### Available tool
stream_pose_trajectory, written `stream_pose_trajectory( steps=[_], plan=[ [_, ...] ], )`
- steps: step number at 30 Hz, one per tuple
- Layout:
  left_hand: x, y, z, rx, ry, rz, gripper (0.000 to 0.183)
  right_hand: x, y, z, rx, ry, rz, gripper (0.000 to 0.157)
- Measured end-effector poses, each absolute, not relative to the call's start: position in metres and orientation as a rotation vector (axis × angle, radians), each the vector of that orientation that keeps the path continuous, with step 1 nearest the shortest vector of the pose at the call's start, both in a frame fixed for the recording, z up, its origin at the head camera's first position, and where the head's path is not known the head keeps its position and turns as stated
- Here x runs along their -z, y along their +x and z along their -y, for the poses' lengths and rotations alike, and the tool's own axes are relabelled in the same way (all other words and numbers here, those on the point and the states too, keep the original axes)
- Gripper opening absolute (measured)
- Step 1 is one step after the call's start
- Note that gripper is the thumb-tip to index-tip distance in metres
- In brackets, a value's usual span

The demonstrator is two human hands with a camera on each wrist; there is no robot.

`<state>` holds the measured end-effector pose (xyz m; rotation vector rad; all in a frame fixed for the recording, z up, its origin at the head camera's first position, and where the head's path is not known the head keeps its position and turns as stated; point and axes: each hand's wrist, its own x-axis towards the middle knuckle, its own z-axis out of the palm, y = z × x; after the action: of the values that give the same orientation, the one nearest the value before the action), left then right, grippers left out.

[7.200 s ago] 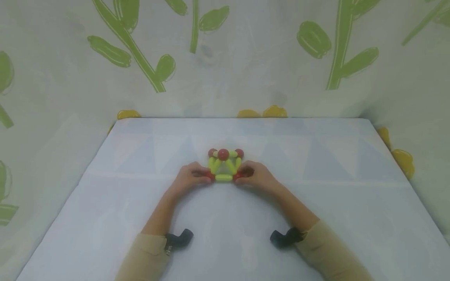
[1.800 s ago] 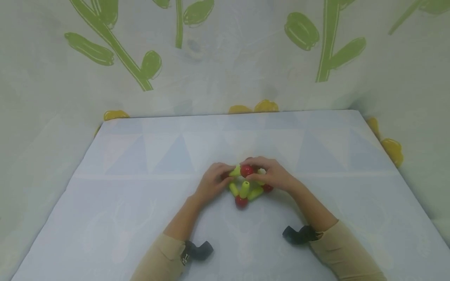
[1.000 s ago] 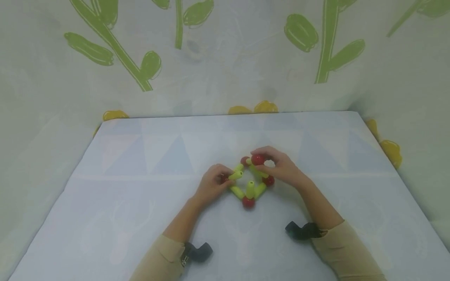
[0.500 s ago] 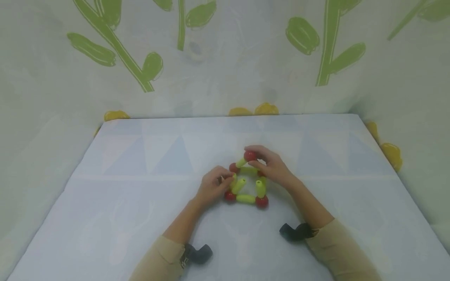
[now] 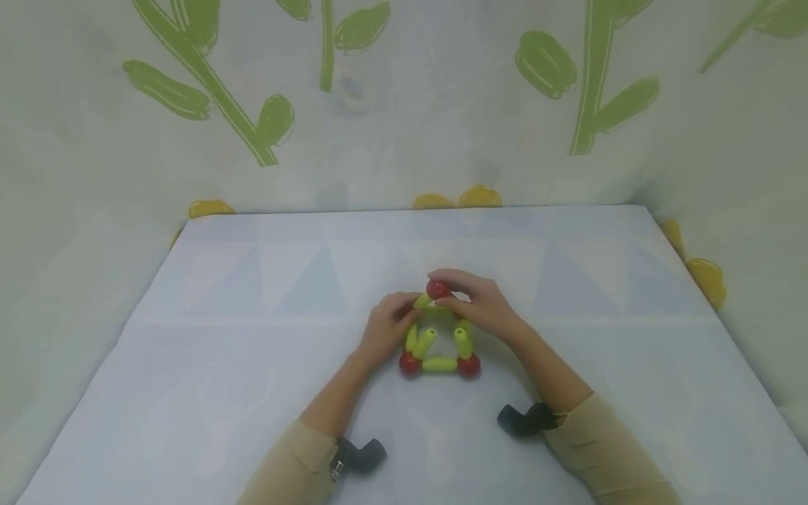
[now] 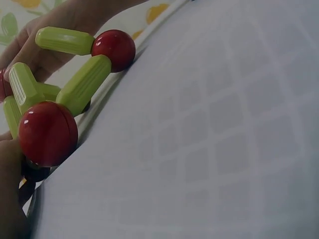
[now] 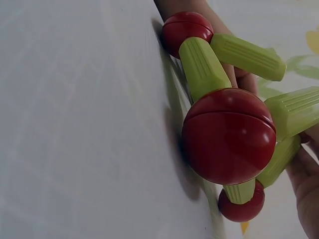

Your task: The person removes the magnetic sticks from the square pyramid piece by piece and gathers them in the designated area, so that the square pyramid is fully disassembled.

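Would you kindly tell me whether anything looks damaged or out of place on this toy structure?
Two yellow-green rods stand out: they lean inward from the near red balls, their upper ends joined to nothing. I see no damage.

An indoor spot, closely enclosed, is shown; whether it belongs to a home, a studio or some other place cannot be told. A pale backdrop, either wall or hung sheet, is seen behind the tabletop and along both its sides. It is decorated with large green stems and leaves, simply drawn, and rounded yellow shapes are set low, by the tabletop's edges. The tabletop's whitish surface is patterned with faint blue-grey triangles; in the left wrist view, a pale grid is revealed.
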<state>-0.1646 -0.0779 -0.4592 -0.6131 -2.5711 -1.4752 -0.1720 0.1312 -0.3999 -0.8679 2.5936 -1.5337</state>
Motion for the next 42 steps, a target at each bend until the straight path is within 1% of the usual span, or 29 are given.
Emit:
stream_pose_trajectory(
  steps=[12,15,20,25,35,39,42],
  plan=[
    [0.458,-0.164,0.078,1.524,-0.618,2.555,0.03,0.4,-0.173,-0.135,1.523,-1.061,-2.677,0.042],
    [0.457,-0.164,0.078,1.527,-0.615,2.548,0.031,0.401,-0.174,-0.138,1.604,-0.987,-2.678,0.041],
    [0.455,-0.163,0.078,1.54,-0.568,2.555,0.033,0.4,-0.177,-0.149,1.756,-0.782,-2.612,0.043],
    [0.456,-0.163,0.08,1.588,-0.544,2.57,0.033,0.393,-0.178,-0.155,1.687,-0.711,-2.592,0.043],
    [0.459,-0.166,0.082,1.623,-0.564,2.537,0.033,0.405,-0.176,-0.145,1.807,-0.736,-2.827,0.038],
    [0.459,-0.165,0.082,1.645,-0.535,2.558,0.033,0.411,-0.175,-0.142,1.814,-0.794,-2.928,0.038],
    [0.46,-0.166,0.082,1.644,-0.528,2.571,0.033,0.411,-0.174,-0.141,1.871,-0.788,-2.97,0.041]
  ],
)
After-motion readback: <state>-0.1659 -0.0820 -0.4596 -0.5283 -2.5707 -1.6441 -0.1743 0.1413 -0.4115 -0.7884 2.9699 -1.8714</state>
